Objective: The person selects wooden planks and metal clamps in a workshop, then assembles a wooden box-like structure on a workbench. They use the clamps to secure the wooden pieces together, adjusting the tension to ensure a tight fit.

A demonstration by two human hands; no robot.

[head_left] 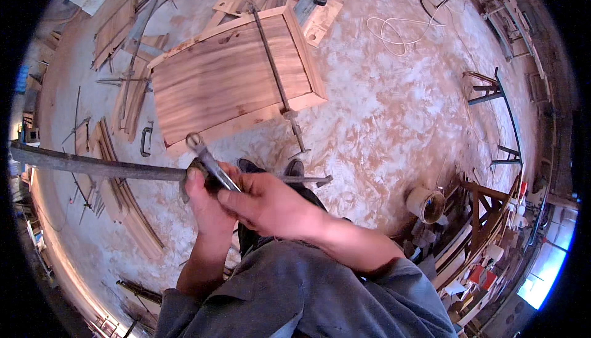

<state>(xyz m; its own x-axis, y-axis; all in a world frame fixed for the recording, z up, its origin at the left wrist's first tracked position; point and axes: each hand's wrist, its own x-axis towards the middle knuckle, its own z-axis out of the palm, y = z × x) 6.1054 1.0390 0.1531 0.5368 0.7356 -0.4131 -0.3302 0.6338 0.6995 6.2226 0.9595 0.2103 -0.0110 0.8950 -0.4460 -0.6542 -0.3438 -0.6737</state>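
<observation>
Left fingers [196, 183] grasp a long dark metal bar [111, 167], right fingers [237, 201] a silver ring-ended tool [213, 167], above a brown-smeared white workshop floor [394, 116].

Showing a broad, pale floor [394, 128], unevenly blotched with reddish brown and running out to crowded edges. Bearing a dark metal stand [510, 115] at the right and, nearer, a wooden framework [476, 212] beside dense clutter [482, 277]. Darkening into shadow along the far right side. Letting in bluish-white light through a bright window [542, 281] at lower right, while glowing warmly along the lower left edge.
</observation>
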